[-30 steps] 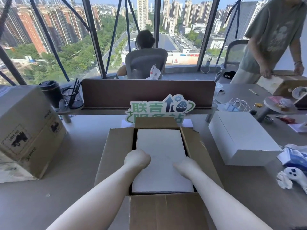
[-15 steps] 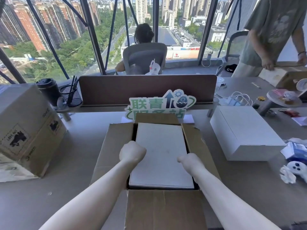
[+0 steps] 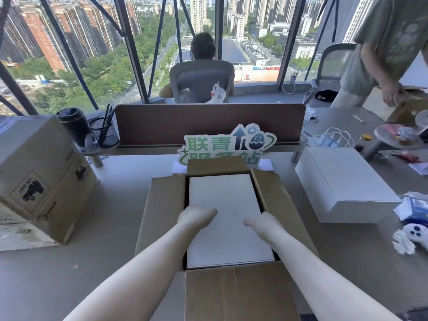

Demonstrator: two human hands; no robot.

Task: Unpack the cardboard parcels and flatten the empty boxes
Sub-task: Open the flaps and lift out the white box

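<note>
An open brown carton (image 3: pixel 162 209) stands on the desk in front of me, its four flaps spread outward. A white box (image 3: pixel 222 198) lies inside and nearly fills it. My left hand (image 3: pixel 196 216) is at the white box's left edge, with the thumb lying on the lid and the fingers hidden down in the gap. My right hand (image 3: pixel 261 222) is at the right edge in the same way, thumb on top and fingers out of sight. Another white box (image 3: pixel 342 181) sits on the desk to the right. A closed brown carton (image 3: pixel 41 179) stands tilted at the left.
A green and white sign (image 3: pixel 227 144) stands behind the carton, before a brown divider (image 3: pixel 208 121). A black cup (image 3: pixel 71 126) and a mesh pen holder (image 3: pixel 104 133) stand at the far left. A white controller (image 3: pixel 414 232) lies at the right. A person (image 3: pixel 389 42) bends over another box.
Both hands have stayed at the white box's side edges, and their thumbs now lie on its lid. The person at the right has bent lower.
</note>
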